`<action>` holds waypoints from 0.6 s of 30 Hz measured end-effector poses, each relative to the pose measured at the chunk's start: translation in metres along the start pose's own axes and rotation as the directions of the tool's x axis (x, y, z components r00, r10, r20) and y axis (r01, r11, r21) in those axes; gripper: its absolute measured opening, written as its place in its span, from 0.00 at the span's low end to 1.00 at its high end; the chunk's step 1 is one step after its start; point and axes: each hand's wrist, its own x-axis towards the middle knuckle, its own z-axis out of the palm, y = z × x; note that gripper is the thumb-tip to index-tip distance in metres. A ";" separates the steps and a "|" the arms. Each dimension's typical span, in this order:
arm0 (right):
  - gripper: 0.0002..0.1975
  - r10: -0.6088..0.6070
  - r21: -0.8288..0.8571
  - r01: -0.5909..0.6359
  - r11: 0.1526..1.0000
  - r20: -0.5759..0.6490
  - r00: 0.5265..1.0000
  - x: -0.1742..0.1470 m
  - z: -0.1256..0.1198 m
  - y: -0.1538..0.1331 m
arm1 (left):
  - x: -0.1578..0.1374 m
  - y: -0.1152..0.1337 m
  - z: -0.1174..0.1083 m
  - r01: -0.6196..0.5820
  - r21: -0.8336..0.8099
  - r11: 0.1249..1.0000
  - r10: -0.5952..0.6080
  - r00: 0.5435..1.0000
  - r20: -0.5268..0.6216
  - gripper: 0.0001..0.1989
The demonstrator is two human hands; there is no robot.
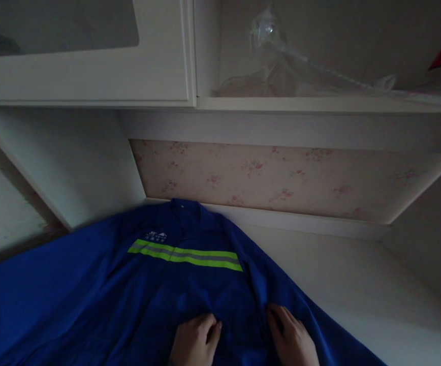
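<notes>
Hands (243,339) flat on blue jacket (129,295)

A jacket (148,284) lies spread on the bed surface (357,295), its collar toward the back wall panel (281,178). The left hand (195,340) and right hand (292,338) rest side by side on its near part. A shelf (319,104) runs above, holding a plastic-wrapped hanger (281,71); a cabinet door (91,66) stands left of it.
</notes>
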 end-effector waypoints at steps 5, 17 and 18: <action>0.19 0.038 0.004 -0.038 0.999 -0.012 0.999 0.001 0.000 -0.005 | 0.000 0.002 -0.005 -0.003 -0.018 1.000 0.004 1.000 0.014 0.13; 0.17 0.079 0.032 -0.080 0.996 0.026 0.997 0.000 -0.005 -0.011 | -0.002 0.003 -0.007 -0.004 -0.058 0.998 0.006 0.999 0.034 0.15; 0.17 0.083 0.038 -0.084 0.996 0.032 0.996 0.000 -0.005 -0.011 | -0.002 0.004 -0.008 -0.003 -0.058 0.998 0.005 0.999 0.036 0.14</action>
